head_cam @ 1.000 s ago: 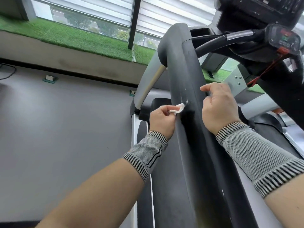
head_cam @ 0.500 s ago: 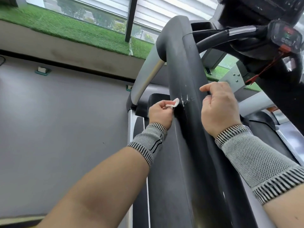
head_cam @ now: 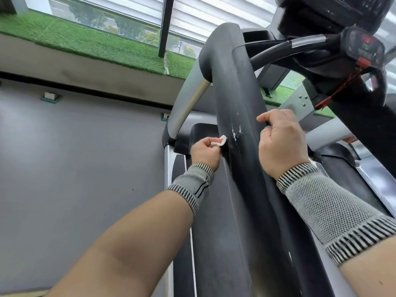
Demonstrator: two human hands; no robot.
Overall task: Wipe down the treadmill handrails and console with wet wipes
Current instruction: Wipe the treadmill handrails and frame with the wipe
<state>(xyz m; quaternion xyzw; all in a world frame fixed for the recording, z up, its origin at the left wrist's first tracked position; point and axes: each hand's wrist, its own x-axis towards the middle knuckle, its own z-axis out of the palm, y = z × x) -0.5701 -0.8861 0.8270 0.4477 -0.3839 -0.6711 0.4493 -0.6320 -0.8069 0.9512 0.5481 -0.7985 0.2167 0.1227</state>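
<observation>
Pinching wet wipe (head_cam: 219,141), left hand (head_cam: 204,152) rubs handrail (head_cam: 240,116); right hand (head_cam: 280,142) apparently grips it.

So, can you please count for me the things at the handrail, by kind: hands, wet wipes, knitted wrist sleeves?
Hands: 2, the left hand and the right hand
Wet wipes: 1, the wet wipe pinched in the left hand against the handrail
Knitted wrist sleeves: 2
Total: 5

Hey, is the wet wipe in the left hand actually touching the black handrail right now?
Touching. The head view shows the left hand pinching the white wet wipe, whose edge meets the side of the black handrail, with no gap visible.
</observation>
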